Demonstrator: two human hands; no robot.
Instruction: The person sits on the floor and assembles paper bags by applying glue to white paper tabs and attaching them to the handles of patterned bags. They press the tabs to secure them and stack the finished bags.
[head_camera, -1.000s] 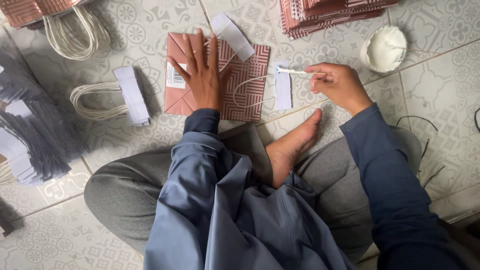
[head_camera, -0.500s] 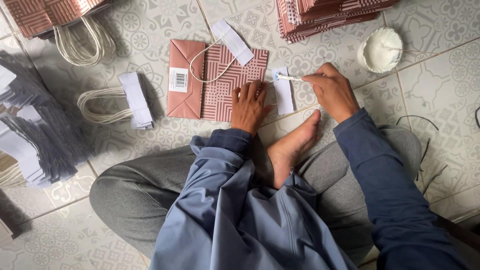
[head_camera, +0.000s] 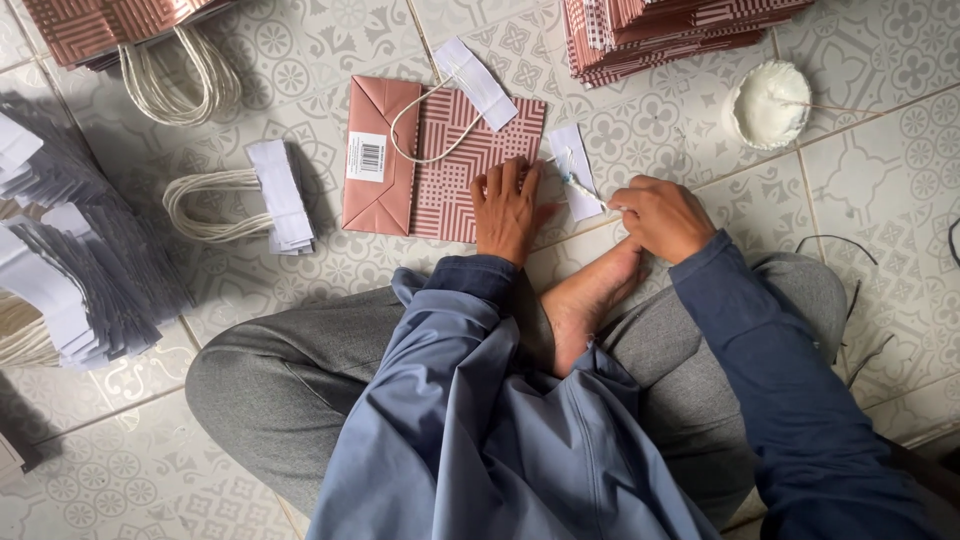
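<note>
Pink paper bag under flat left hand; right hand pinches half-hidden stick

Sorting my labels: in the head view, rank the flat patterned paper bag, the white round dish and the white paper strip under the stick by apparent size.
1. Flat patterned paper bag, clearly largest.
2. White round dish.
3. White paper strip, partly covered by the stick in the right hand; close to the dish, so that ranking is unsure.

Left hand: centre of frame, palm down, fingers spread, pointing to the top.
Right hand: right of centre, fingers curled, thumb and forefinger pinched at its left edge.
Arms: blue sleeves, both running from the bottom edge upward.
Legs: crossed, grey trousers.
Foot: bare, between the wrists.
</note>
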